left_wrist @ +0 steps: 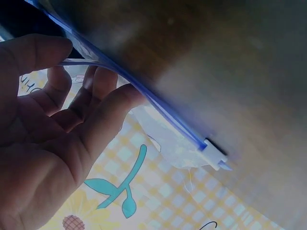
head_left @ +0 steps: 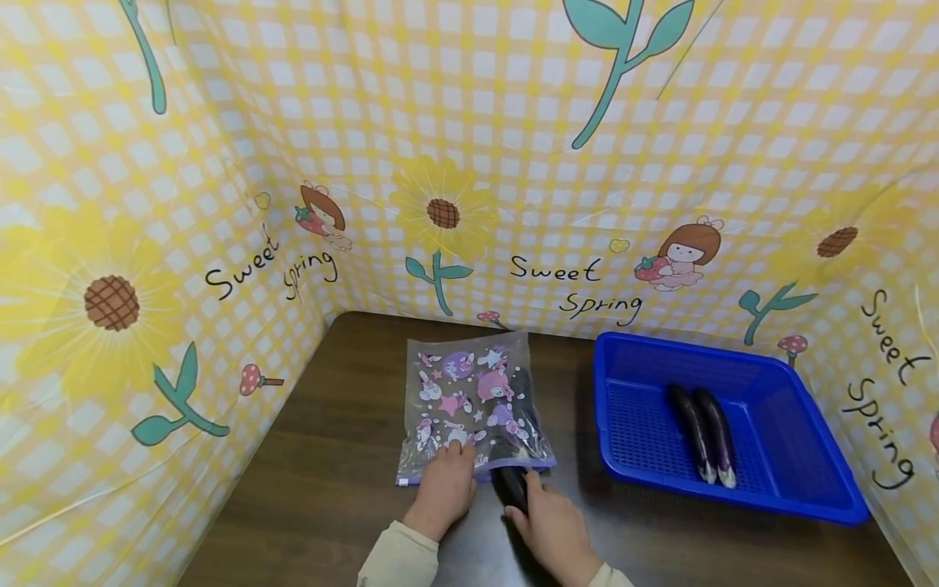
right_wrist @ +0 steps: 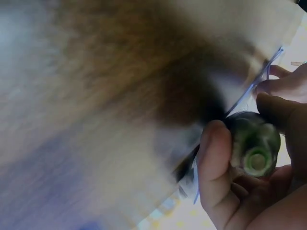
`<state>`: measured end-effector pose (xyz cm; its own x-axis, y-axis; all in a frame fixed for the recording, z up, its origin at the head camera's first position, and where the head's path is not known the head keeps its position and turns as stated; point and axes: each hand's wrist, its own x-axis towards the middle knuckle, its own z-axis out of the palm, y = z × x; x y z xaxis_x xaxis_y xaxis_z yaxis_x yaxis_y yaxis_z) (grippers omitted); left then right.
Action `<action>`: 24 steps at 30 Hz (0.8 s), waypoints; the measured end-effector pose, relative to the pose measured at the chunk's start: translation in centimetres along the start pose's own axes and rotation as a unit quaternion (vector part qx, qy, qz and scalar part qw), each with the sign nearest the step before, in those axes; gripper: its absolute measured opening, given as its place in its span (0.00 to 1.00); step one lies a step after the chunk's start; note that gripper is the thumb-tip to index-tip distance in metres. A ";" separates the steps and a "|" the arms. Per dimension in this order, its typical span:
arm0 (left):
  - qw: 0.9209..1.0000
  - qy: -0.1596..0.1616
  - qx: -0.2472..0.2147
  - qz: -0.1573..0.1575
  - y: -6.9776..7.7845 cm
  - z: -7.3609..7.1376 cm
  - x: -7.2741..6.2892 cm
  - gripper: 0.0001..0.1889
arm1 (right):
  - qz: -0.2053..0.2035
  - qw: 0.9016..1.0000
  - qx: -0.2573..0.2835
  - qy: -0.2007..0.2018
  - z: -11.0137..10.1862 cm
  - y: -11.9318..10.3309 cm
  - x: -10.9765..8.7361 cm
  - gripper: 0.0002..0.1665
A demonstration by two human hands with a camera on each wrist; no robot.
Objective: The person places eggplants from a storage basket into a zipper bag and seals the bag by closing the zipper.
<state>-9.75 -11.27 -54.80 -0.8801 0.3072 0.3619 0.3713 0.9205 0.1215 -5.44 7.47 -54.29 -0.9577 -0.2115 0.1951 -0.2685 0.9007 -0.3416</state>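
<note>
A clear zip bag (head_left: 449,405) printed with pink and purple cartoon figures lies flat, its purple zip edge toward me and its white slider (left_wrist: 213,154) at the left end. My left hand (head_left: 449,489) pinches the upper lip of its mouth, which gapes in the left wrist view. My right hand (head_left: 553,526) grips a dark eggplant (head_left: 509,487) whose far end is inside the mouth. Its green stem end (right_wrist: 256,143) faces the right wrist camera between thumb and fingers. Along the bag's right side, a dark long shape (head_left: 524,395) shows through the film.
On the right stands a blue plastic basket (head_left: 741,497) with two eggplants (head_left: 703,432) side by side in it. A brown wooden table (head_left: 315,456) lies under everything. Yellow checked cloth (head_left: 477,122) with flowers hangs around the back and sides.
</note>
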 end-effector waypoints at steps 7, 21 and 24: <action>1.000 -0.005 -0.001 -0.001 0.0 0.1 -0.1 0.23 | 0.011 0.999 -0.018 0.047 0.9 -0.8 1.1 0.31; 1.000 0.002 -0.003 -0.002 0.1 0.1 0.0 0.22 | 0.036 0.999 -0.026 0.030 0.8 -0.4 1.3 0.34; 1.000 0.007 0.002 0.001 0.1 0.1 -0.1 0.21 | 0.059 0.998 -0.009 -0.001 0.1 -0.1 0.7 0.31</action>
<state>-9.67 -11.22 -54.93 -0.8754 0.3054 0.3746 0.3718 0.9208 0.1180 -6.08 7.20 -54.20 -0.9830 -0.1035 0.1519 -0.1510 0.9260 -0.3460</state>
